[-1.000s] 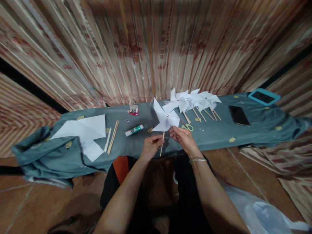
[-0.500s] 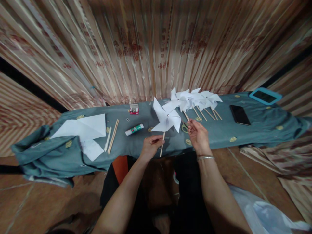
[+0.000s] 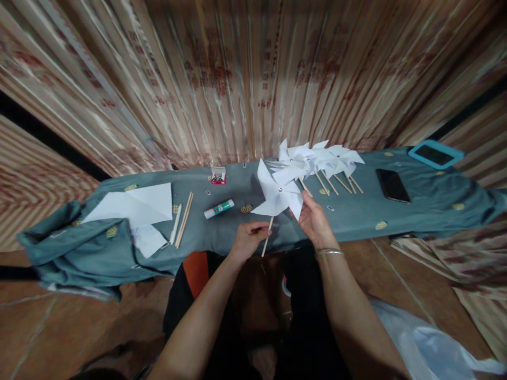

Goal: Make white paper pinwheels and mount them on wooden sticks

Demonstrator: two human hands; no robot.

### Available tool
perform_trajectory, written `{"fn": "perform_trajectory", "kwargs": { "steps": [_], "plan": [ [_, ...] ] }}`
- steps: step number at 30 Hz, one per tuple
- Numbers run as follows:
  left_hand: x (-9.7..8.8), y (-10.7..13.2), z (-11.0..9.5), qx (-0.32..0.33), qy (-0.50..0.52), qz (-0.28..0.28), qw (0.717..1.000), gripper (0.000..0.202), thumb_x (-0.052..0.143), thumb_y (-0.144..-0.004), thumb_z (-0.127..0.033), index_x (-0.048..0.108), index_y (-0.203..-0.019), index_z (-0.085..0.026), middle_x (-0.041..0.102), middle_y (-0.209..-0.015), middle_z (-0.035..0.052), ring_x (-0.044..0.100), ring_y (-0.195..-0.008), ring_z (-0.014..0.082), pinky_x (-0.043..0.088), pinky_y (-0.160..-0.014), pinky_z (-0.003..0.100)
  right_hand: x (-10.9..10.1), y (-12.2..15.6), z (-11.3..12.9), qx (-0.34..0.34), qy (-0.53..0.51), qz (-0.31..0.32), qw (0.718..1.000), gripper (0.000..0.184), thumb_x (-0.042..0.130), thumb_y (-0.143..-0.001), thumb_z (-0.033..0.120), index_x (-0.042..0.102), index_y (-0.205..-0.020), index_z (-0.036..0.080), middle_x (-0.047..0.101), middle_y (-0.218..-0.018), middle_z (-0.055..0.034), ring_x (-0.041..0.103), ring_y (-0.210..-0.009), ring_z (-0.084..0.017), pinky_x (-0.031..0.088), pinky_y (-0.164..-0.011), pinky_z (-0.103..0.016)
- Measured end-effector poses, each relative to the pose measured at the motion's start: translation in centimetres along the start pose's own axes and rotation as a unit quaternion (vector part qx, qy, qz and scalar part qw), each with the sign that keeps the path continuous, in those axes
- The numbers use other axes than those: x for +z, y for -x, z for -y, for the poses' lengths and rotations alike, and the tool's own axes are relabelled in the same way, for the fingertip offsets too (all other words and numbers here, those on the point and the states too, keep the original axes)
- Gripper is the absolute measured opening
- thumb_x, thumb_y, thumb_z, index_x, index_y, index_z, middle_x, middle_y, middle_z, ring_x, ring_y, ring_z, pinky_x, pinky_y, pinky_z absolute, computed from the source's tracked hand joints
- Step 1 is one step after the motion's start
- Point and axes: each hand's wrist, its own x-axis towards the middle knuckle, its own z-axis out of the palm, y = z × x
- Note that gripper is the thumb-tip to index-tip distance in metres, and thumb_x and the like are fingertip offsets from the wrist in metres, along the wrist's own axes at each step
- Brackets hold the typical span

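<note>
My left hand [image 3: 249, 238] pinches the wooden stick of a white paper pinwheel [image 3: 279, 193] and holds it upright over the table's front edge. My right hand [image 3: 316, 220] reaches up to the pinwheel's lower right blade, its fingertips touching the paper. A cluster of several finished white pinwheels [image 3: 317, 158] on sticks lies on the teal cloth [image 3: 356, 211] just behind.
On the cloth lie white paper sheets [image 3: 137, 207], wooden sticks [image 3: 182, 212], a glue stick [image 3: 218, 208], a small red box of pins [image 3: 217, 178], a black phone [image 3: 393, 185] and a blue-framed tablet [image 3: 435, 154]. A striped curtain hangs behind. A white plastic bag [image 3: 431, 343] lies at lower right.
My right hand left the pinwheel, swung right toward the scissors area, then came back to the lower right blade. The pinwheel shifted slightly right in my left hand.
</note>
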Motion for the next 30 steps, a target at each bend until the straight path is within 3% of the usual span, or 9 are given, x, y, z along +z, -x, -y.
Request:
{"fn": "perform_trajectory", "kwargs": {
  "steps": [6,13,20,30],
  "plan": [
    [-0.1,-0.26,0.41,-0.003,0.001,-0.006,1.0,0.024,0.083,-0.049,-0.022,0.078,-0.072,-0.017,0.072,-0.066,0.0024,0.06,-0.061,0.0134,0.05,-0.064,0.026,-0.17,0.08,0.11,0.012,0.016,-0.011,1.0,0.026,0.076,-0.07,0.043,0.067,-0.082,0.022,0.074,-0.075,0.0002,0.068,-0.062,-0.016,0.052,-0.045,-0.024],
    [-0.09,-0.24,0.29,0.003,-0.006,-0.01,1.0,0.02,0.079,-0.052,-0.018,0.078,-0.072,-0.018,0.071,-0.066,0.0018,0.059,-0.061,0.012,0.048,-0.063,0.024,0.03,0.01,0.12,0.018,-0.003,-0.022,1.0,0.029,0.074,-0.071,0.047,0.069,-0.083,0.021,0.074,-0.076,-0.0018,0.07,-0.068,-0.019,0.051,-0.045,-0.025],
    [-0.14,-0.16,0.28,0.003,0.0,-0.007,1.0,0.022,0.08,-0.052,-0.02,0.078,-0.074,-0.018,0.072,-0.068,0.0023,0.06,-0.062,0.0128,0.049,-0.064,0.025,-0.07,-0.06,-0.3,-0.011,-0.003,0.009,1.0,0.025,0.075,-0.071,0.042,0.068,-0.082,0.022,0.075,-0.076,-0.0025,0.072,-0.077,-0.022,0.058,-0.059,-0.03],
    [-0.15,-0.34,0.33,0.001,0.011,-0.015,1.0,0.022,0.08,-0.05,-0.021,0.077,-0.071,-0.017,0.069,-0.063,0.0003,0.057,-0.059,0.0109,0.048,-0.062,0.024,0.13,0.34,-0.14,0.032,-0.029,0.006,0.999,0.016,0.073,-0.072,0.03,0.07,-0.081,0.017,0.076,-0.074,-0.0035,0.073,-0.072,-0.019,0.06,-0.063,-0.026]
  ]
}}
